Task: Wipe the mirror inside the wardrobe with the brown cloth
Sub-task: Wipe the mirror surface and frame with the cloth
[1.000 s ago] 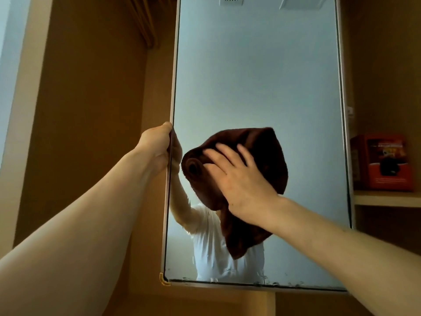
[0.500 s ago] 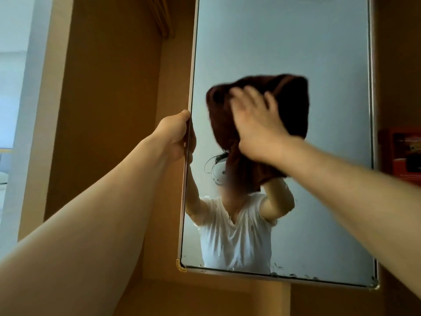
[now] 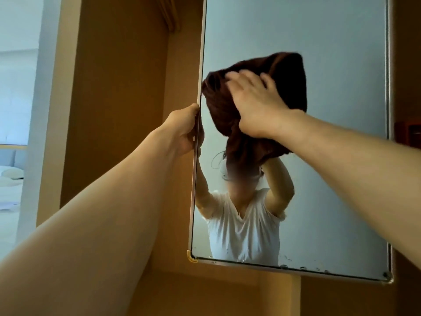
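- step: wiping is under way, mid-stroke by my read. the brown cloth (image 3: 289,87) lies against the mirror (image 3: 341,167) in its upper-left part, reaching the left edge. a loose tail hangs below the palm.
- r hand (image 3: 257,106) sits on top of the cloth and presses it to the glass. fingers (image 3: 245,79) are spread apart and laid over the cloth, not pinching it. tips are blurred, so can't tell the exact bend.
- l hand (image 3: 182,131) grips the mirror's left edge, level w/ the cloth's lower half, fingers curled round the frame. prob steadying the panel.
- small specks (image 3: 303,267) sit along the mirror's bottom edge, toward its right corner.
- wardrobe wall (image 3: 118,99) is just left of the mirror. a reddish thing (image 3: 407,133) shows at the mirror's right side, too blurred to name.
- next, imo: sweep the cloth across to the mirror's right side, then work down to the specks. that needs flat, even pressure, a firm l-hand hold so the panel doesn't swing, and the tail not bunching under the palm.
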`<state>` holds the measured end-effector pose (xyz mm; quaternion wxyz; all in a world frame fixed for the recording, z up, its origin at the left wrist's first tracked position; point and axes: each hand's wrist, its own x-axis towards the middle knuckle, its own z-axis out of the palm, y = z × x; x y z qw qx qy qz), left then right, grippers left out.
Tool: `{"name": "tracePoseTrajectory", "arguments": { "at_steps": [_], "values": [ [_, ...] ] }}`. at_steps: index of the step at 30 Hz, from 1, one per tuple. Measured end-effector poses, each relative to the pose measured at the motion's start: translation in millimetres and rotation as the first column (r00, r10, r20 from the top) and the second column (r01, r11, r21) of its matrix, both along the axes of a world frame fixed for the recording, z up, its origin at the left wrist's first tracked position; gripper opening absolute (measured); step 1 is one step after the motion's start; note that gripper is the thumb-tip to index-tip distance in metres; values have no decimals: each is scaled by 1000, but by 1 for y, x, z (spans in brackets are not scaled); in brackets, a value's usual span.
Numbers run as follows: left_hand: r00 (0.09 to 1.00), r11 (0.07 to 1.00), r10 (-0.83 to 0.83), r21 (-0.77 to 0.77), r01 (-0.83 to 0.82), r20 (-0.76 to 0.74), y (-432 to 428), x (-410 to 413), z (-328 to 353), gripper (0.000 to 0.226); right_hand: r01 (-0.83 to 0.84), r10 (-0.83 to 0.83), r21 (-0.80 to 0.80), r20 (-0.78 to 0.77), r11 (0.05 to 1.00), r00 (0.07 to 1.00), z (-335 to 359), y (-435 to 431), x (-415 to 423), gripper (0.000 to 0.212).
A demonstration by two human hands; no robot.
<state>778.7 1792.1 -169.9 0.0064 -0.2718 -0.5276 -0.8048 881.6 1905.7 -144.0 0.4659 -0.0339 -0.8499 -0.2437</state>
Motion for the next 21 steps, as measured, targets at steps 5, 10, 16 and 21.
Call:
{"name": "tracePoseTrajectory", "arguments": {
  "at_steps": [5,10,16,21],
  "values": [
    [997,997,-77,1,77,-26,-4,7,-2,34,3,-3,53,-1,999,1000,-34,-9,-5,79],
    [996,996,-45,87,38,78,5,2,2,30,-112,70,211,199,971,978,-121,-9,-10,61],
    [980,981,-97,186,64,174,9,2,3,22,-221,109,302,347,927,931,-114,7,-9,72],
    [998,995,15,95,-21,57,13,-5,2,29,-88,77,162,69,983,995,-23,19,-6,78]
  ]
}}
